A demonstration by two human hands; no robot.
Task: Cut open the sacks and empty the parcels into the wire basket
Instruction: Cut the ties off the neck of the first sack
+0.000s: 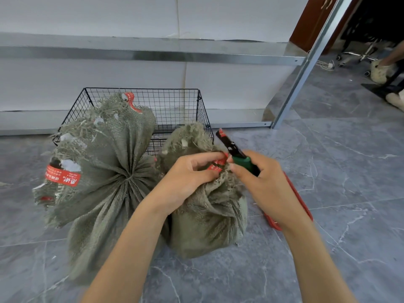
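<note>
Two hands crowd the right sack point(209, 215): left hand point(185, 178) pinches its red tie point(216, 166), right hand point(264, 184) grips the cutter point(237, 153). A slip could nick the pinching fingers point(207, 154).

Smaller green sack point(209, 219), neck in left hand point(185, 178), cutter point(239, 157) in right hand point(264, 182); larger tied sack point(105, 171) leftward; wire basket point(175, 101) beyond.

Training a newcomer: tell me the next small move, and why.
Probably bring the green-handled utility knife in the right hand onto the red tie that the left hand pinches on the smaller green woven sack; its tip points away.
</note>
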